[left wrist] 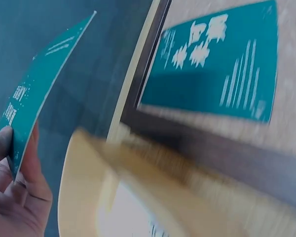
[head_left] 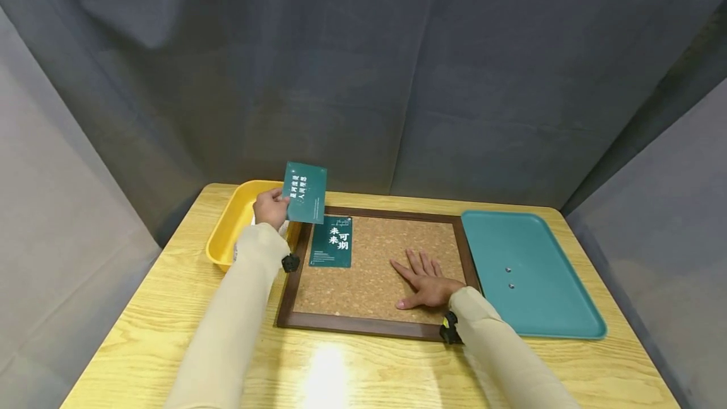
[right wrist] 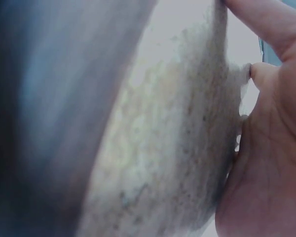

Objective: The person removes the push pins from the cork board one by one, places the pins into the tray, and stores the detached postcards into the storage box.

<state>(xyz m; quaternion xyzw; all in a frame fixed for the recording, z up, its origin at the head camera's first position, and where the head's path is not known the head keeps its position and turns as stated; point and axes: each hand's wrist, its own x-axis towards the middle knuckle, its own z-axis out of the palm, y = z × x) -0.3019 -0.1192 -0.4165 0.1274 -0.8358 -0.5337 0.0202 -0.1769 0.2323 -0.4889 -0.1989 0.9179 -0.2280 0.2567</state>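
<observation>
The left hand (head_left: pixel 271 208) pinches a thin, bent green card (head_left: pixel 307 195) at far left. The right hand (head_left: pixel 427 286), fingers spread, rests on the speckled, brown-framed cork board (head_left: pixel 363 289).

At the lower left, we pinch a bowed teal card (left wrist: pixel 44 79) by its lower end with our left hand (left wrist: pixel 22 202). Beside it we see a yellow tub (left wrist: pixel 81 182), partly blurred, with something white (left wrist: pixel 126 212) inside. Beyond, another teal card (left wrist: pixel 187 81) with white lettering lies flat on a dark-framed board (left wrist: pixel 237 160), near its corner.
</observation>
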